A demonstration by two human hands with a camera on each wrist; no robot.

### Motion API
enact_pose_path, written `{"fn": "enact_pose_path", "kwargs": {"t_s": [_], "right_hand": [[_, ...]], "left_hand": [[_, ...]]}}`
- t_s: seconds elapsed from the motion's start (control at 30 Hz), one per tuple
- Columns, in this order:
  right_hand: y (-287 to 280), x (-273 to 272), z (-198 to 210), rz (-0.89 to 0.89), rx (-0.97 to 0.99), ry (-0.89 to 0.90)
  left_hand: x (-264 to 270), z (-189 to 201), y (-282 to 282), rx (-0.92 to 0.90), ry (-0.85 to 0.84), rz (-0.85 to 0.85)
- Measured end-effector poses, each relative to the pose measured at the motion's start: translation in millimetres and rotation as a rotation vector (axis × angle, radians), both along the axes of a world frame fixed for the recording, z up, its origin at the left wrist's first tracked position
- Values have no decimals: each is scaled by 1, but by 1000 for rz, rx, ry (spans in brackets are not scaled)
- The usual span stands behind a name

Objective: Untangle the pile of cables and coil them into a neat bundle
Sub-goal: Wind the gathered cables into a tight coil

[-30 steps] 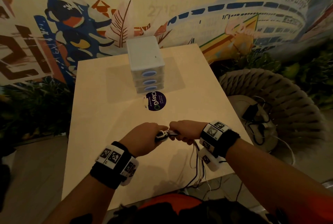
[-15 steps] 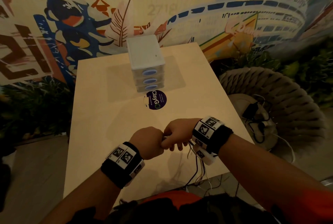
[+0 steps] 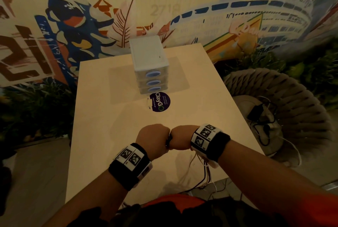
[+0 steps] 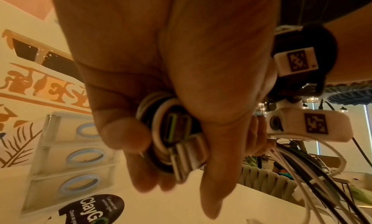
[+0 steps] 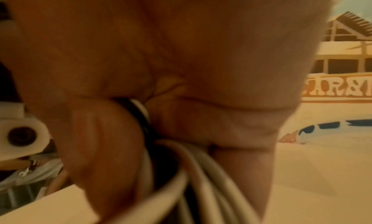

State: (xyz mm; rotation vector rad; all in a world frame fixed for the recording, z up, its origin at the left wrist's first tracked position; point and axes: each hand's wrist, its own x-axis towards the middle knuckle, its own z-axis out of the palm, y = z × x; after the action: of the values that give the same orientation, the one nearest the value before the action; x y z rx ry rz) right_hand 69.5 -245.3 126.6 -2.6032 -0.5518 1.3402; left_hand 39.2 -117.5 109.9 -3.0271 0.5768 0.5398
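- Left hand (image 3: 153, 140) and right hand (image 3: 181, 139) are meeting fist to fist above the near half of the table (image 3: 102, 135), knuckles touching; a second ago a short stretch of striped cable was showing between them, and that gap has since closed.
- Both hands are sitting slightly nearer the table's front edge than a second ago.
- Left hand is curling tight around the cables (image 4: 171, 132): the left wrist view is showing white and dark loops and several plug ends bunched between its fingers (image 4: 124, 132) and palm.
- Right hand is also closing around the cables (image 5: 193, 176), with pale strands running out below its curled fingers (image 5: 104, 148).
- Loose cable tails (image 3: 204, 175) are hanging from under the right wrist and trailing over the table's near edge, much as before.
- Drawer unit (image 3: 149, 64) is standing at the far middle of the table, unchanged, with the round dark sticker (image 3: 160, 101) lying just in front of it.
- Woven chair (image 3: 285, 109) is standing to the right of the table, with a dark adapter and cords on its seat, as earlier.
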Motion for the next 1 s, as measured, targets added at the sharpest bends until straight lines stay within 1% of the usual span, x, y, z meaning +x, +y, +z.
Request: {"fn": "enact_pose_path", "kwargs": {"t_s": [0.07, 0.17, 0.3, 0.37, 0.4, 0.47, 0.53, 0.6, 0.67, 0.7, 0.77, 0.8, 0.87, 0.9, 1.0], "right_hand": [[-4, 3, 2, -43, -2, 16], [-4, 3, 4, -37, -7, 25], [3, 0, -1, -29, -2, -59], [6, -2, -1, -1, 11, -102], [4, -1, 0, -3, 30, -100], [-2, 3, 2, -72, 84, -49], [-14, 9, 4, -215, 154, 42], [-26, 14, 6, -367, 255, 111], [-37, 16, 9, -469, 363, 123], [-40, 16, 11, -500, 415, 127], [-40, 14, 14, -529, 527, 166], [-38, 12, 16, -547, 584, 207], [-31, 7, 21, -550, 669, 292], [-27, 5, 24, -526, 683, 309], [-14, -2, 28, -421, 654, 276]], "left_hand": [[-2, -2, 1, -19, -44, -10], [-2, 0, -1, -6, 17, -3], [5, 2, 1, 47, 74, -18], [6, 3, 4, 22, 66, -7], [6, 4, 6, -30, 39, 7], [5, 4, 10, -209, -25, 59], [5, 1, 18, -357, -44, 121], [7, 1, 28, -414, -12, 188], [9, 3, 38, -522, 124, 257], [11, 3, 42, -609, 215, 289], [11, 6, 45, -863, 389, 341], [10, 7, 43, -1013, 449, 353], [6, 12, 35, -1281, 530, 366], [4, 15, 30, -1371, 563, 360], [-2, 20, 19, -1511, 592, 304]]}}
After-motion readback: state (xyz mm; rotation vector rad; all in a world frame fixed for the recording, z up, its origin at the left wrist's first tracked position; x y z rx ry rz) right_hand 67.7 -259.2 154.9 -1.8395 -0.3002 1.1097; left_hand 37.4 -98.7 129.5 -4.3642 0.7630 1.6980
